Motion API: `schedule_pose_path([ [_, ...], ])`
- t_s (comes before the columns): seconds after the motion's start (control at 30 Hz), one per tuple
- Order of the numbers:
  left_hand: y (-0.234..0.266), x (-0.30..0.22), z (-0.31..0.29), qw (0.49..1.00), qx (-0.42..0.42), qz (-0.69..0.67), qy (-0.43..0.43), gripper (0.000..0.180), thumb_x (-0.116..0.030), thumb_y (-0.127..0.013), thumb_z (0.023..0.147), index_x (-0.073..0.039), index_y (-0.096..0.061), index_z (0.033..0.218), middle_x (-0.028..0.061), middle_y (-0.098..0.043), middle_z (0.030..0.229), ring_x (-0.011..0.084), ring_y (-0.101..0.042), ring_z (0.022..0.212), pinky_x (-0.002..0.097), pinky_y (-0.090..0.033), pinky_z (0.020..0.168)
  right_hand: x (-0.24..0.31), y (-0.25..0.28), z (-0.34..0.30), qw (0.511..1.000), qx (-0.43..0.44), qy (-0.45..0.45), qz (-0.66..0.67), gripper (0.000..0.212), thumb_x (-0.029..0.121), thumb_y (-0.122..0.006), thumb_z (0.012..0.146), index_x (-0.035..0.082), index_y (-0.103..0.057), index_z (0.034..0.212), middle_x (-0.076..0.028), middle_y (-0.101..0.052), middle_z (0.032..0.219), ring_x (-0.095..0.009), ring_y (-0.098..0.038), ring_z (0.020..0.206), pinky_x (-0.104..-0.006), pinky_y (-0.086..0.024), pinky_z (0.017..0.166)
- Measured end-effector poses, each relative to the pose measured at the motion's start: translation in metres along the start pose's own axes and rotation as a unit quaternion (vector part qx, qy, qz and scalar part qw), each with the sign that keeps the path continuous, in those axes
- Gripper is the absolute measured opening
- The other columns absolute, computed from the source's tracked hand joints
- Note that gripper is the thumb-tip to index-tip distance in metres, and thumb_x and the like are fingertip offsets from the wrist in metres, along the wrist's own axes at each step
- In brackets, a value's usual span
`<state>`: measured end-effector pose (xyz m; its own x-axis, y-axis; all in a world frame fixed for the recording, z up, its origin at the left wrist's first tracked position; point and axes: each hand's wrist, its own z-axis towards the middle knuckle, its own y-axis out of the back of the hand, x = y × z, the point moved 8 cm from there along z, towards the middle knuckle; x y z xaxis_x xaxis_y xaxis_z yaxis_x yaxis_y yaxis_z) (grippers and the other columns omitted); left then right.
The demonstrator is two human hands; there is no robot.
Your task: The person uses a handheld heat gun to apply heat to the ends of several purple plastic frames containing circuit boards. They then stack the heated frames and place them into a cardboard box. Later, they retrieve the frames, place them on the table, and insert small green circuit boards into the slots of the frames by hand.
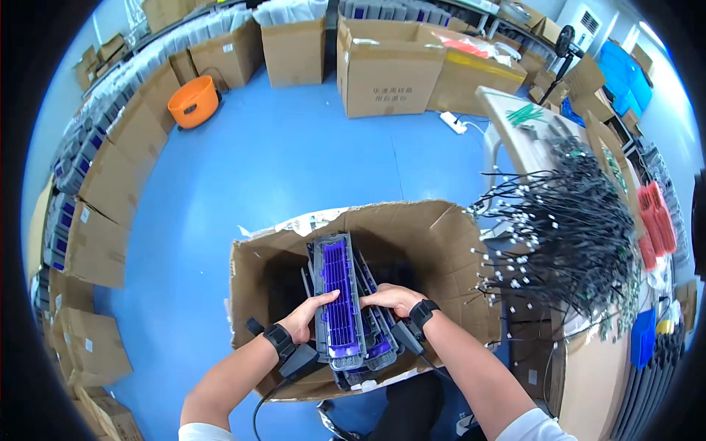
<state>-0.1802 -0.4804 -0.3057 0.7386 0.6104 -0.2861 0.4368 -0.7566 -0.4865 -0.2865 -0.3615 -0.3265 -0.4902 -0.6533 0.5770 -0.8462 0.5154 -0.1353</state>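
Observation:
A long plastic panel (340, 317), grey-framed with purple slats, lies in the grip of my left hand (301, 319), whose thumb presses on the slats. At its right edge is my right hand (397, 298), the thumb against the frame and the other fingers mostly hidden; it also seems to hold that panel. More grey and purple panels (380, 345) lie beneath and to the right, partly covered. They are inside the opening of a large cardboard box (445, 239) right in front of me. Each wrist wears a black strap with a small dark device.
On my right, a table (507, 110) carries a big bundle of black cables (566, 228) with white ends overhanging its edge. Cardboard boxes (390, 77) with similar panels line the far and left sides. An orange tub (195, 103) and white power strip (453, 123) rest on the blue floor.

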Motion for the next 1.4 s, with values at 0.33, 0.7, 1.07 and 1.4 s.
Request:
schedule_pose_path([
  [0.33,-0.039,-0.022,-0.137,0.989,0.001,0.033,-0.146,0.043,-0.033,-0.070,0.085,-0.006,-0.060,0.117,0.0088,-0.067,0.110,0.0219,-0.064,0.097,0.0407,-0.050,0.092,0.078,-0.062,-0.140,0.996,-0.022,0.090,-0.011,0.042,0.027,-0.078,0.070,-0.001,-0.067,0.101,-0.012,-0.070,0.088,-0.020,-0.068,0.073,-0.0339,-0.053,0.059],
  [0.7,-0.187,-0.029,-0.322,0.901,0.021,0.181,-0.393,0.039,-0.031,-0.059,0.092,-0.001,-0.058,0.116,0.0104,-0.067,0.102,0.0213,-0.067,0.087,0.0340,-0.055,0.082,0.136,-0.084,-0.363,0.873,-0.222,0.432,-0.040,0.072,0.026,-0.079,0.059,-0.021,-0.052,0.108,-0.027,-0.066,0.094,-0.030,-0.066,0.087,-0.0322,-0.052,0.079],
  [1.07,-0.445,0.109,-0.296,0.840,0.262,0.431,-0.201,0.045,-0.024,-0.065,0.089,0.002,-0.053,0.124,0.0145,-0.066,0.109,0.0218,-0.068,0.091,0.0360,-0.057,0.084,-0.076,-0.039,-0.613,0.729,-0.458,0.491,0.133,0.079,0.025,-0.079,0.074,-0.005,-0.040,0.135,-0.018,-0.059,0.121,-0.024,-0.057,0.111,-0.0340,-0.047,0.095],
  [1.4,-0.578,0.239,-0.223,0.655,0.381,0.653,-0.012,0.059,-0.033,-0.069,0.088,-0.002,-0.047,0.132,0.0075,-0.063,0.116,0.0148,-0.065,0.100,0.0285,-0.051,0.088,-0.240,-0.036,-0.670,0.622,-0.588,0.356,0.374,0.051,0.022,-0.077,0.078,-0.005,-0.058,0.117,-0.014,-0.067,0.108,-0.022,-0.065,0.100,-0.0333,-0.051,0.089],
])
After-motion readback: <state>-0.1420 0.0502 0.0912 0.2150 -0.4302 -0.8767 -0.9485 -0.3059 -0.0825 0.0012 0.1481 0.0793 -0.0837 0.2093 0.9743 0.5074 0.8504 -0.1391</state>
